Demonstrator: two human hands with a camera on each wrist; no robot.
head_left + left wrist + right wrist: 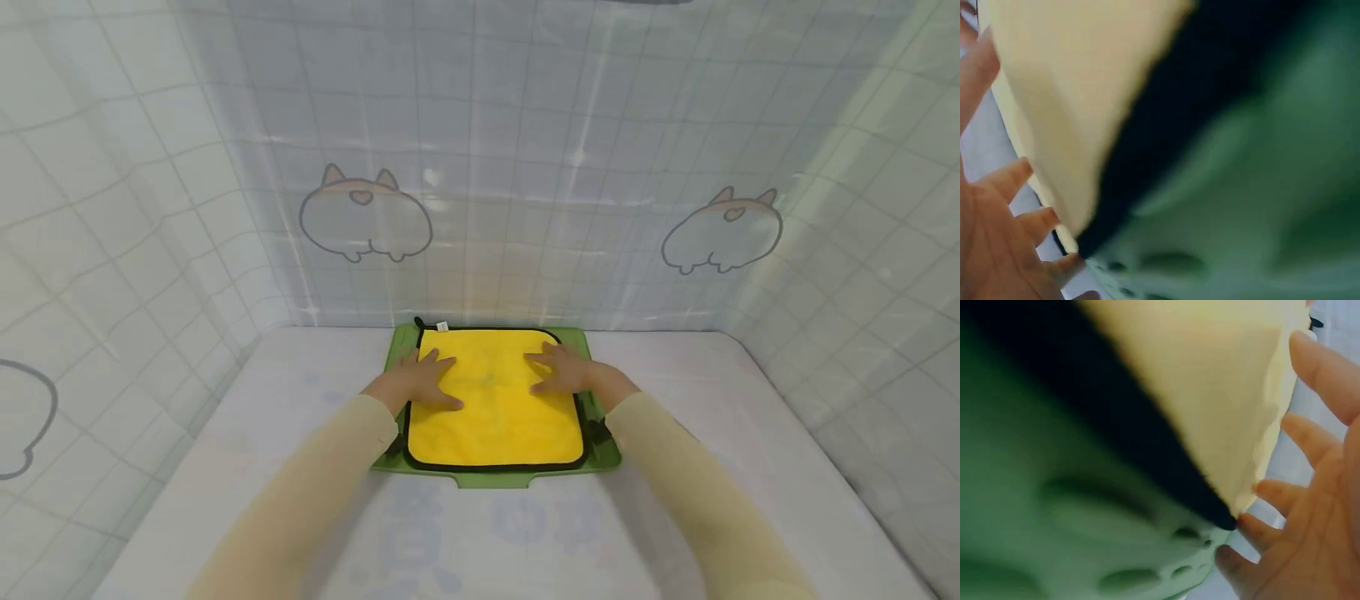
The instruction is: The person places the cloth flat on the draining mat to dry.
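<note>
A yellow cloth (495,429) with black edging lies spread flat over a green board (492,481). The board's rim shows around the cloth, with a small tab at the front. My left hand (422,385) rests on the cloth's left side, fingers spread. Across from it, my right hand (564,371) rests on the right side with its fingers spread too. In the left wrist view the fingertips of my left hand (997,244) meet the cloth near its dark border. The right wrist view has my right hand (1316,519) with fingertips at the cloth's edge and several dimples in the green surface.
A white tag (442,327) and a black loop (419,322) stick out at the cloth's far left corner. The board lies on a pale printed table cover (487,550), close to the back wall (510,250). Grid-patterned sheets with cartoon drawings enclose the sides and back.
</note>
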